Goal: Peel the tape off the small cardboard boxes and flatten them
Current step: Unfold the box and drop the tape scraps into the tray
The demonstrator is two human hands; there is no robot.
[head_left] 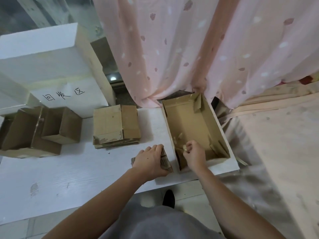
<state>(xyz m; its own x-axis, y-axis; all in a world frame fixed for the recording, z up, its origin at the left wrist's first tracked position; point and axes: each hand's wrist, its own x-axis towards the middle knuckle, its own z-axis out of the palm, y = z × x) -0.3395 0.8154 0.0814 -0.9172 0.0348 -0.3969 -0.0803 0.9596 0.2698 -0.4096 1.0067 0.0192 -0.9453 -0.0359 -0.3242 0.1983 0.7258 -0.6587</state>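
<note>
My left hand (149, 161) presses down on a small cardboard box (166, 161) lying on the white table (69, 178); most of the box is hidden under the hand. My right hand (194, 154) reaches into an open brown tray box (193, 125) at the table's right edge, with its fingers pinched on a small crumpled strip of clear tape (185, 147). More bits of tape lie in that tray. A stack of flattened boxes (116, 126) rests in the middle of the table.
Several unflattened small boxes (39, 131) sit at the left. A white box with handwritten characters (65, 95) stands behind them. A pink curtain (198, 49) hangs at the back, and a bed with pale bedding (279, 144) lies to the right.
</note>
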